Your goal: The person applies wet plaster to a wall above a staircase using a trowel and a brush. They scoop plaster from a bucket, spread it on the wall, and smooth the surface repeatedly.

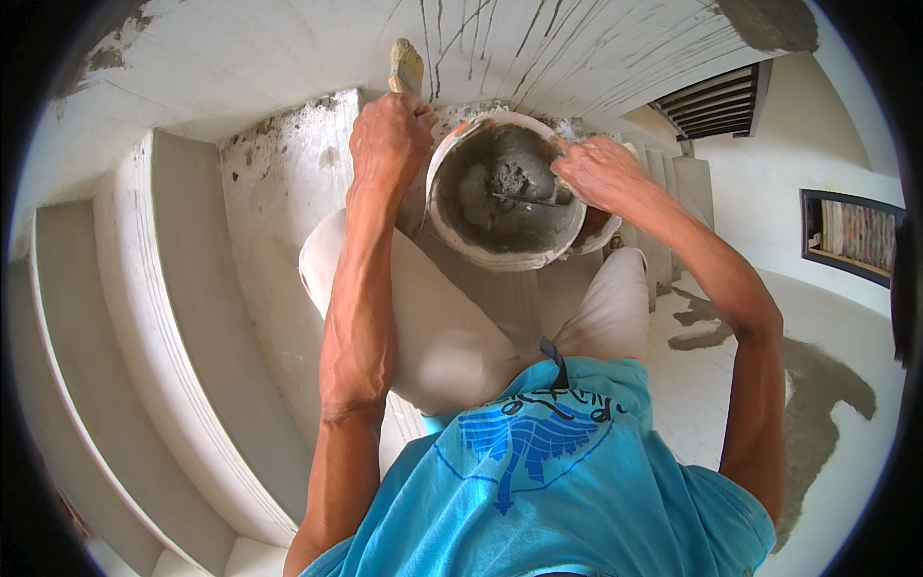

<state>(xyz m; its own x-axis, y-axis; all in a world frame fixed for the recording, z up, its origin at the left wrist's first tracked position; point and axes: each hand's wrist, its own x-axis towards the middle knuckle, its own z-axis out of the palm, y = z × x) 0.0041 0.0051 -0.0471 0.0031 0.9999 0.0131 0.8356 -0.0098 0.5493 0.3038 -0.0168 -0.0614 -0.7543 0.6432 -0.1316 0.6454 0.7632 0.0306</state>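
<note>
My left hand (389, 139) is raised against the pale wall, fingers wrapped round a short brush (406, 67) whose worn, yellowish end sticks up above the fist. To its right stands a round bucket (444, 240) with a smeared, pale rim, holding wet grey mortar (481, 221). A thin dark strip (527, 200) lies across the mortar; its kind is unclear. At the bucket's right rim my right hand (598, 171) is closed, its fingers curled over the edge. The bucket sits in front of my bent knees.
Plastered steps (207, 288) run down the left side. Dark streaks mark the wall (567, 58) ahead. Part of another container (598, 234) shows behind the bucket. Wet grey patches (817, 413) lie at right, below a framed opening (851, 236). A slatted vent (716, 101) is farther up.
</note>
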